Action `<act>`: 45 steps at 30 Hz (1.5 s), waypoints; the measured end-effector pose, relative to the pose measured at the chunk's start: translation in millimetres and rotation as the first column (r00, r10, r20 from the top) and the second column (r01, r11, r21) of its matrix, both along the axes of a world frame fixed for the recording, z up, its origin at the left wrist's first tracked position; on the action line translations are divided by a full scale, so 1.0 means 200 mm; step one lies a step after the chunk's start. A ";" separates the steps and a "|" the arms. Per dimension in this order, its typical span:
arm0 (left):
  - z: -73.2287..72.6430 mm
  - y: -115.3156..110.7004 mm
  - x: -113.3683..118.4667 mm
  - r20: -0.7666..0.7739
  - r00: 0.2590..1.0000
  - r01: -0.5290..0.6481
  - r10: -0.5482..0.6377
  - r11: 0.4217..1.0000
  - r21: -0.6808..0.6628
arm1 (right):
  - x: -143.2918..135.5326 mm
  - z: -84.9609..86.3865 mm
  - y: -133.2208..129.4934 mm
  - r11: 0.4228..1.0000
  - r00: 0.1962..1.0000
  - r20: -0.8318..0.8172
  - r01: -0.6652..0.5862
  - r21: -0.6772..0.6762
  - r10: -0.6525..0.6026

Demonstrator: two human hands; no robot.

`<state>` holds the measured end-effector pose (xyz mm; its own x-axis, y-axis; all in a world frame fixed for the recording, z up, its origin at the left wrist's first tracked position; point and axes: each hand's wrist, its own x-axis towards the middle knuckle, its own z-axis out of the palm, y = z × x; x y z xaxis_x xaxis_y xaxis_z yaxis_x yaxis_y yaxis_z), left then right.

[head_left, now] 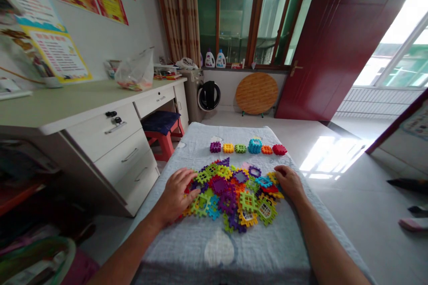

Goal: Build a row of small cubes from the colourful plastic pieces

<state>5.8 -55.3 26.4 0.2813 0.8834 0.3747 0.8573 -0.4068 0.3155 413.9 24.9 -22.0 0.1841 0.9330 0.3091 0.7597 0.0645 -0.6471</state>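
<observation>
A heap of flat plastic interlocking pieces in purple, green, yellow, blue, red and orange lies on the cloth-covered table. At the heap's left edge rests my left hand, its fingers and thumb apart over the pieces, gripping none. My right hand touches the heap's right edge near yellow pieces, fingers bent and apart, holding nothing that shows. Beyond the heap stands a row of assembled blocks: purple, yellow, green, a larger blue one, orange and red.
A white desk with drawers runs along the left, with a plastic bag on it. Past the table are a stool, a washing machine, a round wooden board and a red door.
</observation>
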 end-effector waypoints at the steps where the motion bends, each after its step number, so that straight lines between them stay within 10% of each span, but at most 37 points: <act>1: 0.03 0.03 0.03 -0.007 1.000 0.012 -0.012 1.000 -0.013 | 0.00 0.00 0.00 1.000 1.000 0.001 0.002 0.000 -0.002; 15: 0.10 0.27 0.17 -0.156 0.984 0.041 -0.090 0.954 -0.297 | 0.01 -0.02 0.01 1.000 1.000 -0.006 0.000 -0.013 0.000; 22: 0.18 0.29 0.14 0.153 0.984 0.138 -0.097 0.948 -0.288 | 0.02 -0.04 0.03 1.000 1.000 0.003 -0.015 -0.003 0.015; 45: 0.06 0.31 0.25 0.042 0.993 0.122 -0.115 0.918 -0.377 | 0.00 -0.01 0.00 1.000 1.000 -0.009 0.001 -0.003 -0.001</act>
